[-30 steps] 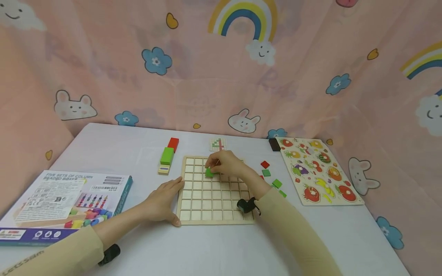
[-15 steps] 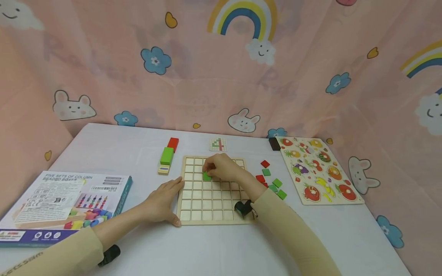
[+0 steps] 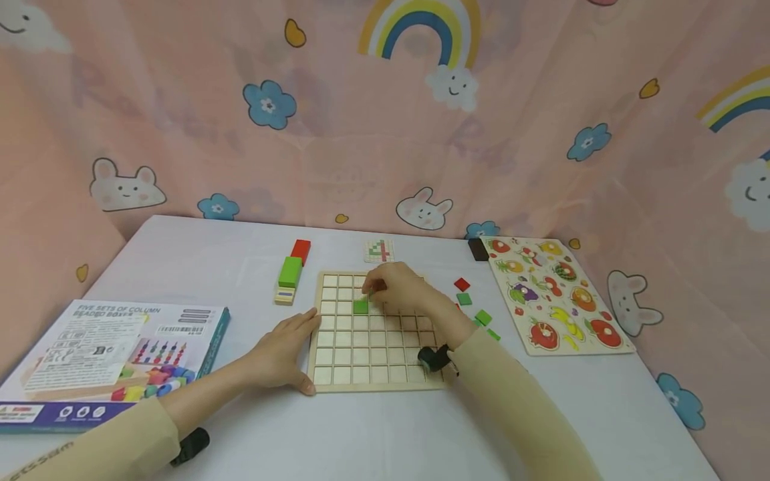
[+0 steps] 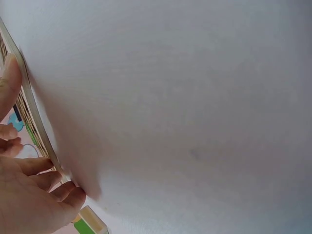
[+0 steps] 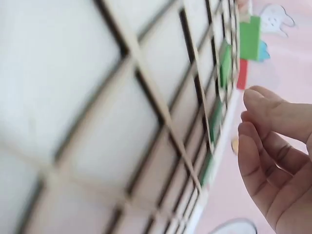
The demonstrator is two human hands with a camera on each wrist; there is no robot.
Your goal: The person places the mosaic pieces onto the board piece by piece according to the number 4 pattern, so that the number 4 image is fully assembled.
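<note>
A wooden grid board (image 3: 377, 387) lies flat on the table. My left hand (image 3: 279, 354) rests against its left edge, the thumb near the front corner and the fingers farther back. In the left wrist view those fingers (image 4: 44, 180) touch the board's rim. Over the far part of the board is my right hand (image 3: 400, 287). In the right wrist view its fingers and thumb (image 5: 280, 114) are loosely bent, with nothing visible between them. A green square tile (image 3: 360, 306) sits in a cell just below it. More green tiles (image 5: 216, 122) stand in cells, partly hidden by the hand in the head view.
Loose green tiles (image 3: 483, 317) and red tiles (image 3: 462, 284) lie right of the board. Green block (image 3: 291, 272) and red block (image 3: 301, 251) stand at its far left. A pattern card (image 3: 379, 251) lies behind. A fruit puzzle (image 3: 556, 300) is at right, a boxed toy (image 3: 114, 361) at left.
The green tile came down into a cell of the board and my right hand let it go. That hand has since lifted slightly and shifted right. My left hand stays put.
</note>
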